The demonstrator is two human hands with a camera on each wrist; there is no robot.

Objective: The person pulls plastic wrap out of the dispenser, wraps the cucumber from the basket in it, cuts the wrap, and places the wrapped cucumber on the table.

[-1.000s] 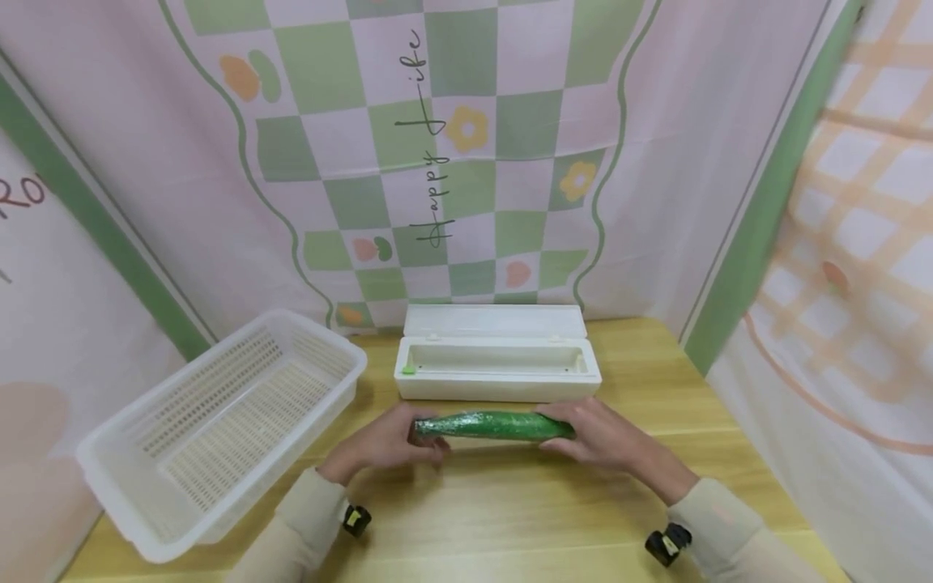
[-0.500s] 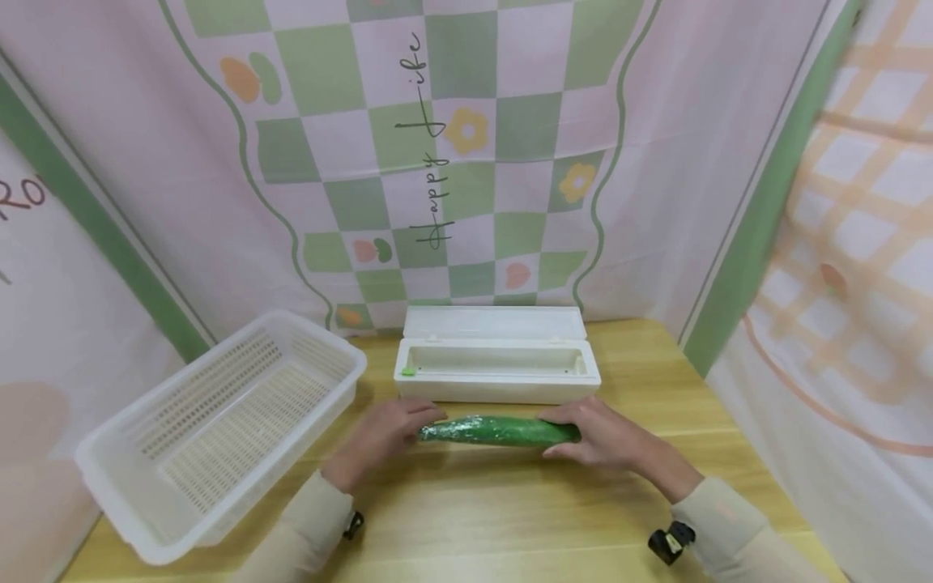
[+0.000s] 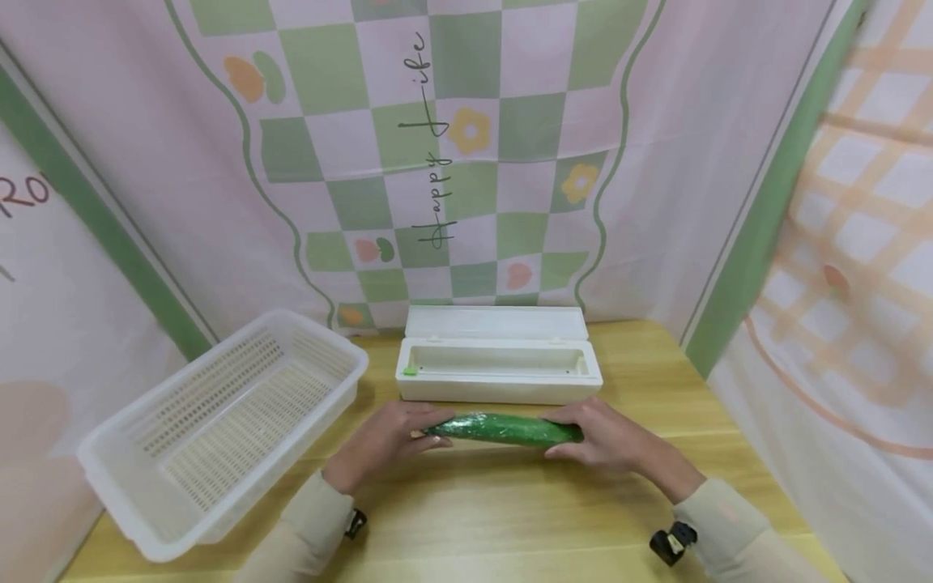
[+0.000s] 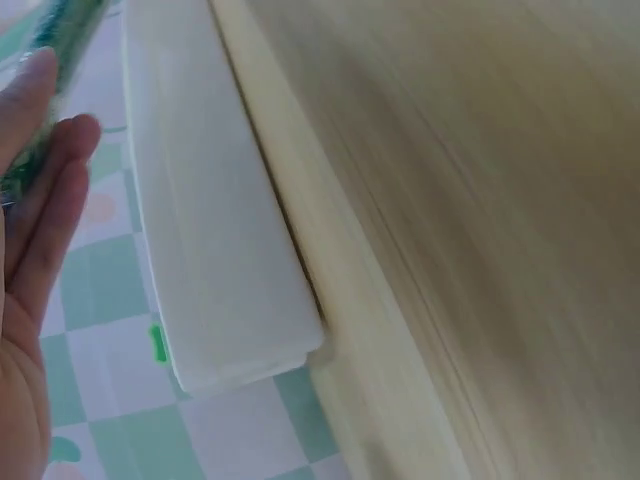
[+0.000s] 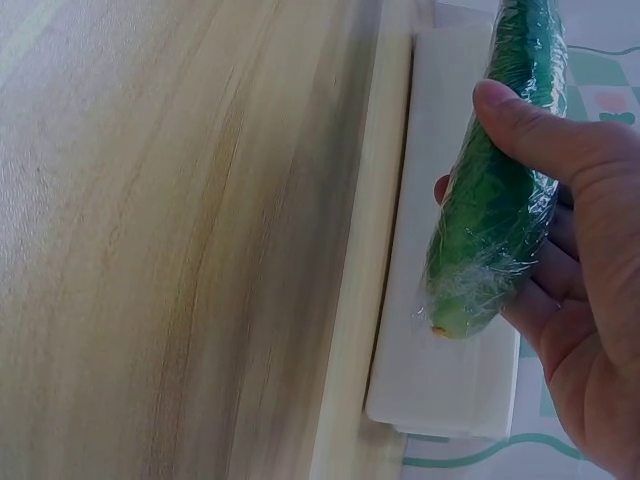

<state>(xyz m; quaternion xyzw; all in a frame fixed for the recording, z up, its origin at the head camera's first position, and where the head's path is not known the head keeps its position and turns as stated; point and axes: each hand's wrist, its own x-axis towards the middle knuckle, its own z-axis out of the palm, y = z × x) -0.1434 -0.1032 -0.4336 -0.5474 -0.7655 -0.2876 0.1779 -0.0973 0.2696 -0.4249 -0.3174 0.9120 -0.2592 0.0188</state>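
Note:
A green cucumber (image 3: 499,429), wrapped in clear plastic film, lies crosswise between my two hands, lifted over the table. My left hand (image 3: 389,437) pinches its left end between thumb and fingers. At the other end, my right hand (image 3: 608,436) grips it with the thumb on the near side and fingers beyond. In the right wrist view, crinkled film covers the rounded tip of the cucumber (image 5: 490,220). Just behind the cucumber stands a long white box (image 3: 499,390), its lid (image 3: 496,321) raised and a small green piece (image 3: 410,372) at its left inside.
A white perforated basket (image 3: 222,421) sits at the left of the wooden table (image 3: 481,518). Behind the table hangs a patterned cloth (image 3: 466,186) with green checks. Straps with black fittings (image 3: 674,542) are on both wrists.
My left hand has shifted its fingers at the cucumber's left end, loosening and then pinching it again. The cucumber has moved slightly right and toward me; my right hand keeps its grip.

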